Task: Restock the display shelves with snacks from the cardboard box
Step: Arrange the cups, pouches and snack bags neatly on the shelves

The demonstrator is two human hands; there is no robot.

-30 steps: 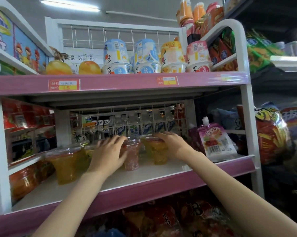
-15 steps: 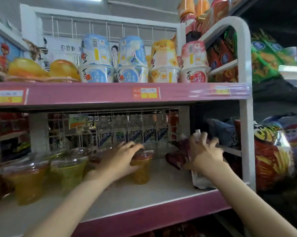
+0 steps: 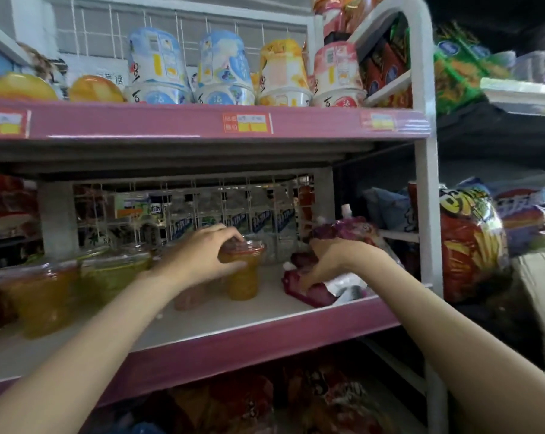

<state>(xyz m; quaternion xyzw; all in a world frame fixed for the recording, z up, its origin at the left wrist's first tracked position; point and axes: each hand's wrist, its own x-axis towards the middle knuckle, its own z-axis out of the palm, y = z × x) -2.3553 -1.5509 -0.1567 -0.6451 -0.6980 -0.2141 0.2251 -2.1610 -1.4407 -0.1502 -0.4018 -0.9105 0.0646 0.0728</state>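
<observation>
— Which hand is nearer the cup?
— The left hand (image 3: 199, 258): its fingers curl round the orange jelly cup (image 3: 243, 270), upright on the pink shelf (image 3: 264, 336) (lid on).
— And the right hand (image 3: 330, 261)?
— Beside it, fingers pinching the purple pouches (image 3: 308, 289), which lie flat, just right of the cup.

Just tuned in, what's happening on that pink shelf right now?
A person is arranging snacks on the middle pink shelf. The left hand grips the lid of an orange jelly cup standing on the shelf, with a pink cup just beside it. The right hand holds the spouted pouches at the shelf's right end, some lying flat. More jelly cups stand in a row to the left.
</observation>
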